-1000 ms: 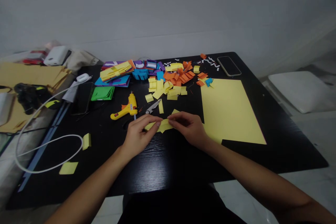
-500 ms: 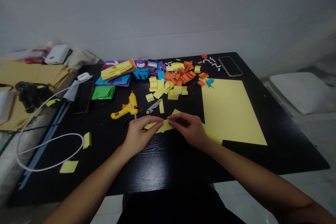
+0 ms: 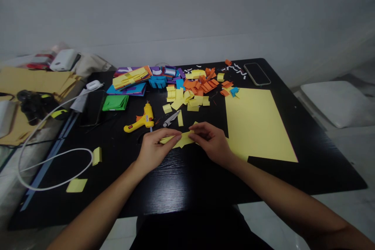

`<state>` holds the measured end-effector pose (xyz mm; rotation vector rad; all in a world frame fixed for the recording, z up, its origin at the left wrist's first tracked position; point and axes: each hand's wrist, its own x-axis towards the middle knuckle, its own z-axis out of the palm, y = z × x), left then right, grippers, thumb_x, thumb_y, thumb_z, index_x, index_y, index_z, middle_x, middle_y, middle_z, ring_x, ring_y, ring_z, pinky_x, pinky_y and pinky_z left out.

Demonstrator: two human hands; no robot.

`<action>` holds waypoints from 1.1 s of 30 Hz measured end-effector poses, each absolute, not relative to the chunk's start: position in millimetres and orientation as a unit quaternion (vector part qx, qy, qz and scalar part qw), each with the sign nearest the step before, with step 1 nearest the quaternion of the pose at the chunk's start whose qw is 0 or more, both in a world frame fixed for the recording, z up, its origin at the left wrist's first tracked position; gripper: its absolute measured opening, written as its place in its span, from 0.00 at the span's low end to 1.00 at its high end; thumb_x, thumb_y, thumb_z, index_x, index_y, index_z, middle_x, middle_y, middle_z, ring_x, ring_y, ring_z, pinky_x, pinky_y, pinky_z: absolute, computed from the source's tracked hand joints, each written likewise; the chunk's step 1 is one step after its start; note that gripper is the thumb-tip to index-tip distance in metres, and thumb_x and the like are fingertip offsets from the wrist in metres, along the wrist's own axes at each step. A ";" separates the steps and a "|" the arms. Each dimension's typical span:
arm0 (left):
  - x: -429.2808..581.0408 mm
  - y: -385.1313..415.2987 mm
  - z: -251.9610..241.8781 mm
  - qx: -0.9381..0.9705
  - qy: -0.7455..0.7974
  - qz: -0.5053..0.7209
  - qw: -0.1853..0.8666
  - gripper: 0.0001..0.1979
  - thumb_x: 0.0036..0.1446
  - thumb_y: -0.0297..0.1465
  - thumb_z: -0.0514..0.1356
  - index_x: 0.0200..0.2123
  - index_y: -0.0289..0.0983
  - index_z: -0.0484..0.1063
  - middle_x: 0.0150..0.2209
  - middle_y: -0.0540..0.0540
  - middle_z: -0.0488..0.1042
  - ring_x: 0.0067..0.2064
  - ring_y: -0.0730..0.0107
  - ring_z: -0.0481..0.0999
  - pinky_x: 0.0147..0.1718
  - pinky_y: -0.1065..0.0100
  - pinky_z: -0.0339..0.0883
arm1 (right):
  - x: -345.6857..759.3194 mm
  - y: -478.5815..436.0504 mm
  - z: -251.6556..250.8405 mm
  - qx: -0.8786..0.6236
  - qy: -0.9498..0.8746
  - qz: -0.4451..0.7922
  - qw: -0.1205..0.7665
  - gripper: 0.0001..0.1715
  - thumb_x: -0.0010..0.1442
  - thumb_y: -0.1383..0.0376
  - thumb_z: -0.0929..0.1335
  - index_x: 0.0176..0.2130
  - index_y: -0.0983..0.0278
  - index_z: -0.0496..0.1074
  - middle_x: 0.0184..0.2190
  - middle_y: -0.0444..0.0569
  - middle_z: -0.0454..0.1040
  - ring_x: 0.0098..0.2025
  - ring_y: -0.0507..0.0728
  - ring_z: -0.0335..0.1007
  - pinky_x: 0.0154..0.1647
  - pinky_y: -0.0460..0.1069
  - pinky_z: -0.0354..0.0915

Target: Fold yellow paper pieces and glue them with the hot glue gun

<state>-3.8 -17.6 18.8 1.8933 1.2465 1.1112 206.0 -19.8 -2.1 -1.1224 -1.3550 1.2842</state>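
A strip of yellow paper [image 3: 184, 140] is stretched between my two hands, just above the black table. My left hand [image 3: 155, 149] pinches its left end between thumb and fingers. At the other end, my right hand [image 3: 212, 143] pinches the strip, with thumb and index finger close together. Beyond the hands lie a grey pair of scissors or cutter [image 3: 171, 119] and a narrow yellow paper piece [image 3: 180, 118]. A yellow glue gun [image 3: 141, 118] rests left of them. The large yellow sheet [image 3: 259, 125] lies right of my right hand.
Small folded yellow papers [image 3: 187, 97] and orange papers [image 3: 205, 84] are heaped at the back. Green papers [image 3: 115, 102] lie left of them. A phone [image 3: 257, 74] sits at the back right, another phone [image 3: 93, 107] at left. A white cable [image 3: 55, 161] loops over the left edge.
My right hand has shifted slightly right along the yellow strip, baring a little more paper between my hands. My left hand has barely moved.
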 end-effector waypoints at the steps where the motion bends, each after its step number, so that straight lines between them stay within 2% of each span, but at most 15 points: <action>1: -3.8 -17.6 19.0 0.714 0.472 0.419 0.303 0.03 0.60 0.29 0.69 0.37 0.38 0.84 0.35 0.48 0.86 0.36 0.67 0.86 0.39 0.70 0.80 | 206.2 -20.0 -1.1 -0.458 -0.551 0.524 0.460 0.14 0.60 0.57 0.76 0.44 0.60 0.78 0.33 0.47 0.83 0.35 0.56 0.82 0.38 0.51 0.77; 4: -4.0 -18.0 19.5 0.713 0.475 0.416 0.304 0.03 0.60 0.30 0.69 0.37 0.38 0.84 0.35 0.47 0.86 0.36 0.66 0.86 0.37 0.70 0.80 | 206.5 -20.2 1.2 -0.459 -0.549 0.528 0.458 0.16 0.60 0.57 0.76 0.46 0.60 0.77 0.32 0.46 0.83 0.33 0.55 0.81 0.37 0.50 0.76; 9: -3.8 -18.7 18.2 0.713 0.474 0.416 0.308 0.03 0.61 0.30 0.68 0.37 0.38 0.84 0.35 0.47 0.86 0.36 0.67 0.85 0.38 0.70 0.80 | 206.1 -19.4 -0.9 -0.449 -0.556 0.528 0.460 0.13 0.59 0.57 0.76 0.42 0.61 0.79 0.33 0.47 0.82 0.35 0.55 0.80 0.37 0.49 0.75; 16: -1.5 -20.2 13.4 0.723 0.461 0.410 0.309 0.03 0.61 0.30 0.68 0.37 0.38 0.84 0.35 0.47 0.86 0.35 0.67 0.85 0.33 0.72 0.78 | 207.3 -19.2 -5.3 -0.448 -0.592 0.521 0.421 0.14 0.58 0.56 0.77 0.40 0.61 0.79 0.27 0.43 0.78 0.27 0.52 0.74 0.29 0.47 0.71; 22: -3.4 -17.6 16.0 0.714 0.467 0.411 0.320 0.03 0.60 0.30 0.69 0.37 0.38 0.84 0.35 0.47 0.86 0.36 0.66 0.85 0.37 0.70 0.80 | 208.3 -17.8 -2.7 -0.431 -0.554 0.566 0.432 0.15 0.59 0.53 0.77 0.42 0.59 0.79 0.29 0.44 0.80 0.30 0.54 0.79 0.35 0.51 0.79; 27: -7.0 -14.2 16.5 0.697 0.482 0.414 0.333 0.05 0.60 0.33 0.69 0.37 0.38 0.84 0.35 0.46 0.86 0.36 0.64 0.86 0.39 0.68 0.81 | 210.7 -12.5 0.1 -0.434 -0.519 0.586 0.447 0.16 0.56 0.56 0.78 0.41 0.61 0.79 0.35 0.47 0.83 0.33 0.55 0.81 0.40 0.52 0.80; 31: -6.8 -13.3 14.4 0.696 0.480 0.415 0.337 0.05 0.60 0.33 0.69 0.37 0.37 0.84 0.35 0.46 0.86 0.36 0.64 0.86 0.39 0.67 0.82 | 211.2 -11.1 -1.1 -0.447 -0.536 0.567 0.437 0.16 0.56 0.57 0.77 0.43 0.62 0.79 0.34 0.47 0.83 0.34 0.54 0.81 0.39 0.51 0.78; 33: -5.3 -14.5 13.2 0.704 0.473 0.410 0.335 0.04 0.60 0.32 0.69 0.37 0.38 0.84 0.35 0.46 0.86 0.36 0.64 0.86 0.39 0.68 0.81 | 209.7 -12.8 -2.3 -0.450 -0.553 0.559 0.423 0.14 0.56 0.59 0.77 0.42 0.62 0.79 0.31 0.46 0.81 0.31 0.53 0.78 0.35 0.49 0.75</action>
